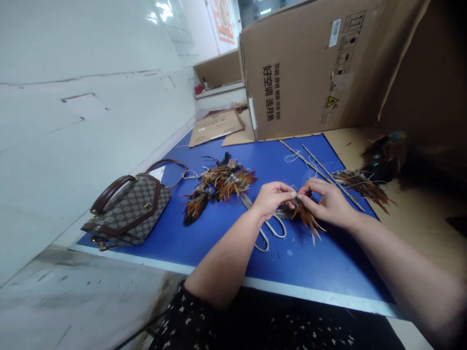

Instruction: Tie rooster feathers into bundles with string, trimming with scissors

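Over the blue mat, my left hand (275,198) and my right hand (324,201) meet fingertip to fingertip. Both pinch the upper end of a bunch of brown-orange feathers (307,221), whose tips hang down beneath my right fingers. A thin light thread shows just above the fingertips; which hand grips it I cannot tell. Partly under my left hand lies a pair of scissors (276,227), its loop handles toward me. Left of my hands rests a larger feather piece (228,181) in brown, orange and black, with a cord loop at its left end.
A patterned handbag (136,209) stands at the left of the blue mat (219,243). Two thin sticks (330,177) with tangled thread lie right of centre. More feathers (368,187) are at the right. A large cardboard box (299,87) stands behind, beside flat cardboard (217,127).
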Tool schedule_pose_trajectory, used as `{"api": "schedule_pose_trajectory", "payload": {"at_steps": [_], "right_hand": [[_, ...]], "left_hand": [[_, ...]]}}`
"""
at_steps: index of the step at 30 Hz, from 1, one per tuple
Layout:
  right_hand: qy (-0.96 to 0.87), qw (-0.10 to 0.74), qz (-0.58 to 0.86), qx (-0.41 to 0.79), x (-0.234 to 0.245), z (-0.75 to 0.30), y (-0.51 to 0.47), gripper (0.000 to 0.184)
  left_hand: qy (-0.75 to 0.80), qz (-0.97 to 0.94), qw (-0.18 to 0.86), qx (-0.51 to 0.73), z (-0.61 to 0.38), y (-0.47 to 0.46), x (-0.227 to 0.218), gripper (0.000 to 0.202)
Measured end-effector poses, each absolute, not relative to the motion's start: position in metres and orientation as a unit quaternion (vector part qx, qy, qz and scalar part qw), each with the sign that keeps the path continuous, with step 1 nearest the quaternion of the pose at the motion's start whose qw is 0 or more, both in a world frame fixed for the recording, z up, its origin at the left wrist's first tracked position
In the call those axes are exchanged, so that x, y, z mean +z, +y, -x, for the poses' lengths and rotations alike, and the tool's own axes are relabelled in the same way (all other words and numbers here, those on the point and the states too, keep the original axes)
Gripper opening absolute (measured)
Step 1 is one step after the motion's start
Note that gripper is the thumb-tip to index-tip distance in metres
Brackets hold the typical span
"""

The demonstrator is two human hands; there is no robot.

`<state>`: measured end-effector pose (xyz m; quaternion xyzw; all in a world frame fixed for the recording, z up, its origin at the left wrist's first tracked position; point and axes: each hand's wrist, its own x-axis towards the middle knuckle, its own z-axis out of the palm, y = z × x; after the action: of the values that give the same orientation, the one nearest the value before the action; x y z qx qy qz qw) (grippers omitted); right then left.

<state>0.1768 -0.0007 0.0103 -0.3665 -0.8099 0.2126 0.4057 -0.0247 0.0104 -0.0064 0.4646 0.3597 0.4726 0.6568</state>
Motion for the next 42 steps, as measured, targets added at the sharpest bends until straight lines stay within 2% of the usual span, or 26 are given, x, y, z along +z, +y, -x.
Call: {"api": "schedule_pose_trajectory", "payload": {"at_steps": [7,12,16,21,27,33,42], "right_hand": [[-0.770,0.423,0.379,0.290,0.011,-0.175,-0.002,0.021],[-0.714,0.413,0.368,0.430,0.008,-0.173,-0.002,0.040],[-0.681,0.419,0.363,0.478,0.007,-0.172,0.000,0.043],[-0.640,0.450,0.381,0.492,0.002,-0.171,0.002,0.044],[-0.619,0.486,0.385,0.481,0.001,-0.167,0.001,0.041],[-0.618,0.495,0.391,0.469,0.002,-0.165,0.001,0.038],[-0.619,0.483,0.380,0.490,0.008,-0.166,-0.001,0.041]], "left_hand": [[0.353,-0.479,0.638,0.489,0.025,0.011,-0.007,0.038],[0.338,-0.495,0.640,0.481,0.026,0.011,-0.008,0.040],[0.325,-0.508,0.640,0.476,0.027,0.010,-0.009,0.040],[0.330,-0.523,0.611,0.494,0.027,0.008,-0.008,0.033],[0.363,-0.549,0.521,0.543,0.022,0.005,-0.003,0.025],[0.344,-0.522,0.537,0.565,0.010,0.000,-0.006,0.036],[0.294,-0.572,0.450,0.619,0.003,0.004,-0.014,0.034]]}}
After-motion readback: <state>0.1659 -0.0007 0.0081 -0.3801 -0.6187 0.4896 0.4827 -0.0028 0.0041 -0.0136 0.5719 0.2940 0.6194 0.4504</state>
